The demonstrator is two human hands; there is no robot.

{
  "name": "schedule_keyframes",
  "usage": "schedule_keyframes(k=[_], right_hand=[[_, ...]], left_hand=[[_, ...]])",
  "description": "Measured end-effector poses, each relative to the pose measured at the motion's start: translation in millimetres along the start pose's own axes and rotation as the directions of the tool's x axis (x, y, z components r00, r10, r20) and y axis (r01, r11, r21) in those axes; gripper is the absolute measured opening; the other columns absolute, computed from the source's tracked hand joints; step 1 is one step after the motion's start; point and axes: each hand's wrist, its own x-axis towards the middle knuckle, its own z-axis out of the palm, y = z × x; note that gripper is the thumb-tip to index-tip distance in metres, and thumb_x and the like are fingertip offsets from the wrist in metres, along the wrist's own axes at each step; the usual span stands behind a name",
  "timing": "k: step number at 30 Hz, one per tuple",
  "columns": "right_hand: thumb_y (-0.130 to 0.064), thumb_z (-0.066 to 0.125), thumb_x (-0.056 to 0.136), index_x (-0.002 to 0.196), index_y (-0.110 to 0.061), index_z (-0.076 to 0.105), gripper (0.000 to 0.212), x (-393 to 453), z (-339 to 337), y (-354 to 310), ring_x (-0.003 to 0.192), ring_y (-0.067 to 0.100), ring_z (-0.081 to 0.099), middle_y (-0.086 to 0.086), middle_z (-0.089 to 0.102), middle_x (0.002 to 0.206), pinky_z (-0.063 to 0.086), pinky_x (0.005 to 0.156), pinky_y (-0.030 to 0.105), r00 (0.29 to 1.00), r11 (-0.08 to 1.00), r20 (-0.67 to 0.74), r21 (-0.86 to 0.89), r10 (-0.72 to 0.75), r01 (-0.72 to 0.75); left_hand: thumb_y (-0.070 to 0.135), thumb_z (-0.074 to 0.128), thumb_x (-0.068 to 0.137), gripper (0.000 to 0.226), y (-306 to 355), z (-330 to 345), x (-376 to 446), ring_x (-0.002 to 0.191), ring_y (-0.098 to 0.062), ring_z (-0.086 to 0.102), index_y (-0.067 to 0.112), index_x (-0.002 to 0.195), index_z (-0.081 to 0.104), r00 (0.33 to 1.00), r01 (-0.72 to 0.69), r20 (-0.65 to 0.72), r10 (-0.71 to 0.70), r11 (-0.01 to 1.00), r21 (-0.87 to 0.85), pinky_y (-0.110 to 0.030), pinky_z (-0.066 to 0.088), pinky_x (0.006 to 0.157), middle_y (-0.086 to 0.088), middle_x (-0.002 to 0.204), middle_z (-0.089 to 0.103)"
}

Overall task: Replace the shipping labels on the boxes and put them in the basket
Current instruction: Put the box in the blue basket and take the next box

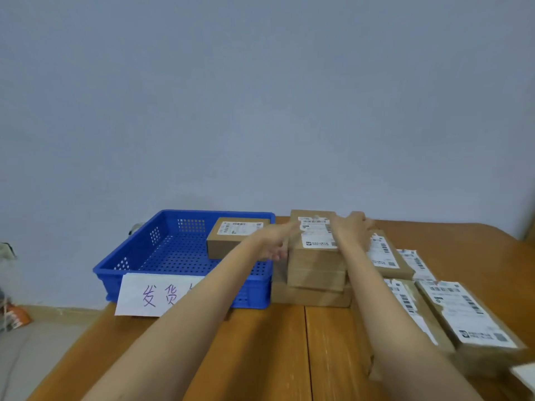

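A: Status?

B: Both arms stretched out to the stack of boxes (315,273) next to the blue basket (139,256). Left hand (272,244) is on the left side of the top box (317,241), fingers look fairly straight against it, though it's blurred. Right hand (354,227) is at the far right edge of the same box; can't tell if the fingers curl round it.

A: Label on it?

B: White label (317,235) on top. Can't read whether it's old or new.

A: Anything in the basket yet?

B: One box (231,238), labelled, back right corner. More labelled boxes (463,314) lie flat on the counter (260,351) to the right.

A: Risks?

B: The stack is uneven, the boxes under the top one are offset. If the top one gets dragged rather than lifted, I'd expect the lower ones to shift or slide off. The side-squeeze hold also looks weak: smooth cardboard, flat palms, it could slip on the way over the basket rim. And the paper sign (150,293) hanging on the basket front could get knocked by a forearm.
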Motion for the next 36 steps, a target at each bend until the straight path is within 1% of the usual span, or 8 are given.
schedule_keyframes(k=[3,5,11,16,18,24,28,36], right_hand=[[-0.052,0.06,0.085,0.133,-0.007,0.054,0.066,-4.1,-4.4,19.4,0.125,0.036,0.048,0.013,0.054,0.136,0.043,0.102,0.045,0.971,0.998,0.232,-0.013,0.06,-0.058],[-0.051,0.065,0.08,0.127,-0.01,0.06,0.063,-7.6,-5.9,25.6,0.121,0.034,0.053,0.01,0.061,0.129,0.046,0.1,0.046,0.962,0.999,0.271,-0.012,0.042,-0.04],[-0.043,0.07,0.077,0.105,-0.007,0.067,0.045,-17.6,-23.9,15.4,0.102,0.031,0.062,0.009,0.068,0.108,0.052,0.087,0.04,0.964,1.0,0.266,0.019,-0.011,0.006],[-0.033,0.072,0.08,0.081,-0.012,0.065,0.022,-42.5,-48.9,3.0,0.079,0.018,0.061,0.004,0.068,0.09,0.043,0.061,0.028,0.959,0.99,0.261,0.116,-0.113,0.085],[-0.03,0.072,0.082,0.074,-0.015,0.058,0.022,-58.9,-61.1,0.1,0.071,0.011,0.057,0.0,0.065,0.083,0.041,0.057,0.026,0.95,0.983,0.273,0.139,-0.153,0.118],[-0.047,0.07,0.077,0.104,-0.013,0.049,0.049,-103.0,-80.2,14.0,0.099,0.022,0.057,0.001,0.057,0.1,0.049,0.093,0.044,0.927,0.985,0.335,0.087,-0.167,0.146],[-0.061,0.064,0.08,0.129,-0.007,0.053,0.074,-131.1,-91.6,28.8,0.115,0.03,0.056,0.006,0.06,0.122,0.046,0.094,0.039,0.904,0.987,0.399,0.01,-0.152,0.161],[-0.052,0.064,0.086,0.12,-0.008,0.058,0.056,-170.3,-108.4,54.9,0.115,0.029,0.054,0.01,0.058,0.122,0.042,0.089,0.035,0.794,0.949,0.602,-0.198,-0.079,0.244]], left_hand=[[0.05,0.047,0.1,0.049,-9.7,23.0,-2.2,0.062,-0.01,0.043,0.007,0.123,0.052,0.998,0.022,-0.055,-0.017,0.995,0.092,-0.016,0.037,0.048,-0.005,0.085,0.054],[0.047,0.049,0.1,0.046,-14.1,27.6,-3.8,0.06,-0.01,0.043,0.008,0.125,0.048,0.994,0.014,-0.105,-0.001,0.993,0.119,-0.014,0.037,0.046,-0.002,0.076,0.045],[0.046,0.055,0.098,0.048,-10.0,23.1,-28.4,0.061,-0.011,0.048,0.01,0.13,0.05,0.99,-0.059,-0.124,0.066,0.996,0.061,-0.014,0.044,0.047,-0.002,0.079,0.053],[0.049,0.056,0.097,0.062,-3.1,14.4,-62.2,0.066,-0.011,0.056,0.01,0.142,0.042,0.985,-0.07,-0.152,0.081,0.994,0.079,-0.019,0.047,0.055,-0.009,0.113,0.063],[0.047,0.056,0.097,0.057,-4.5,13.2,-79.4,0.07,-0.01,0.055,0.011,0.14,0.044,0.981,-0.083,-0.165,0.098,0.992,0.096,-0.018,0.046,0.057,-0.006,0.105,0.061],[0.053,0.06,0.092,0.057,-27.6,15.3,-133.7,0.08,-0.009,0.056,0.013,0.132,0.052,0.979,-0.081,-0.178,0.103,0.988,0.129,-0.021,0.046,0.061,-0.001,0.11,0.061],[0.05,0.064,0.09,0.043,-49.9,21.0,-169.7,0.07,-0.011,0.056,0.013,0.11,0.057,0.984,-0.054,-0.165,0.07,0.994,0.098,-0.019,0.047,0.057,0.0,0.088,0.059],[0.038,0.063,0.095,0.026,-82.3,20.9,-221.2,0.069,-0.011,0.058,0.015,0.105,0.055,0.994,-0.007,0.11,-0.005,0.994,0.109,-0.018,0.05,0.06,-0.002,0.09,0.065]])
